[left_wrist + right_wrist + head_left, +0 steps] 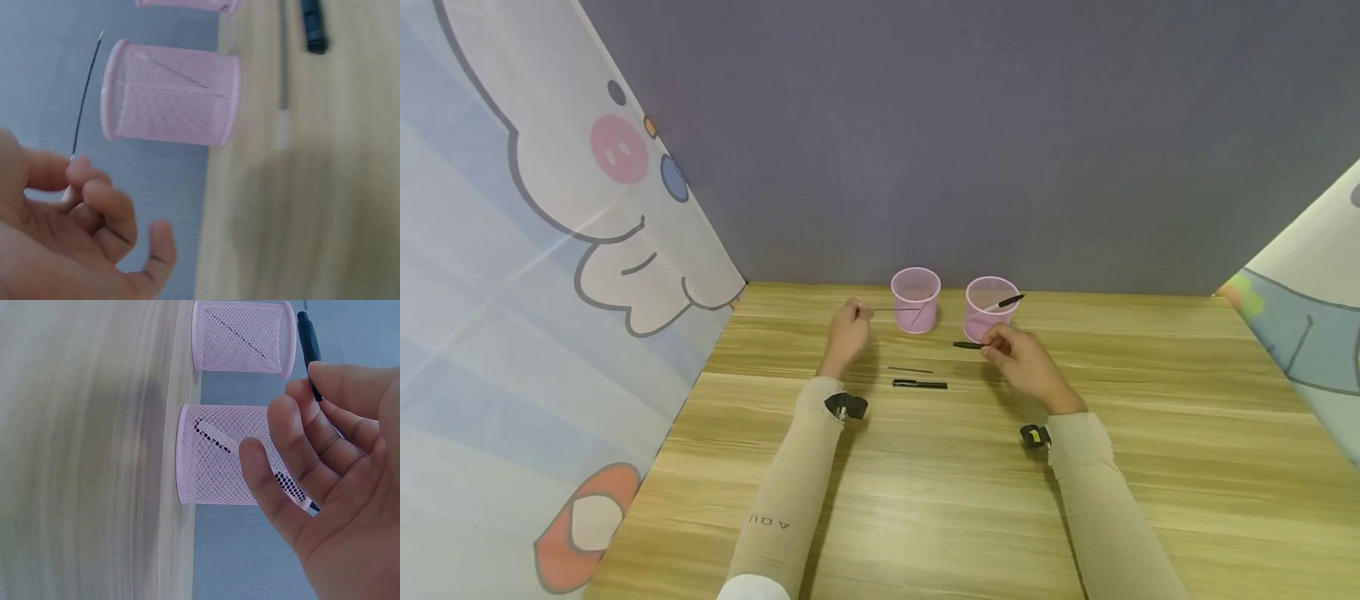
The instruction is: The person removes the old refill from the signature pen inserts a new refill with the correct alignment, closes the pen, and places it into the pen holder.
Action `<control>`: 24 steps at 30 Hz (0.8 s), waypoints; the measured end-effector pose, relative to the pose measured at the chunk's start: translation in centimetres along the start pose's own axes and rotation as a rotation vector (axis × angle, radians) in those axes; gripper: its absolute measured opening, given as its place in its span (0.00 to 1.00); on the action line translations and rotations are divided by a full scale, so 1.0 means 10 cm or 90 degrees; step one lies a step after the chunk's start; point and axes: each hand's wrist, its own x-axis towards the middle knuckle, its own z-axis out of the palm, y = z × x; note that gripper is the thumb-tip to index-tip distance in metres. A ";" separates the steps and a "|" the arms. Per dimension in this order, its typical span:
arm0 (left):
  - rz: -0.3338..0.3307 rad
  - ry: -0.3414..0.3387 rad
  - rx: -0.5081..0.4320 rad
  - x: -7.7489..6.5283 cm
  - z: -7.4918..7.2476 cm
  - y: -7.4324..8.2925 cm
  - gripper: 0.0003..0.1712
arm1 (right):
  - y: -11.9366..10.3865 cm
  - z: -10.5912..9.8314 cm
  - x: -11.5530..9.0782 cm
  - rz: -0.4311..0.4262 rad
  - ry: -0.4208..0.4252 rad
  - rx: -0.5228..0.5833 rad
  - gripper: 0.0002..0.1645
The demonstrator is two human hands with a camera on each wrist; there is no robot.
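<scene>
My left hand (847, 333) pinches a thin dark pen refill (85, 94) by one end. The refill points right, its far end above the left pink mesh cup (903, 321). My right hand (1021, 360) pinches a short black pen piece (308, 340) between thumb and forefinger, in front of the right pink mesh cup (973, 326). Its other fingers are loosely bent. A slim dark stick leans inside the left cup. Inside the right cup, a pen (1011, 300) with a black upper part leans out over the rim.
On the wooden table (940, 500), between the forearms, lie another thin refill (911, 369) and a black pen piece (920, 384) with a clip. A grey panel (925, 150) rises behind the cups. A cartoon-printed curtain (490, 333) hangs at the left.
</scene>
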 end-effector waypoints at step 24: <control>-0.009 -0.026 -0.023 -0.24 0.23 -0.14 0.22 | 0.01 0.03 0.01 -0.002 0.001 -0.003 0.03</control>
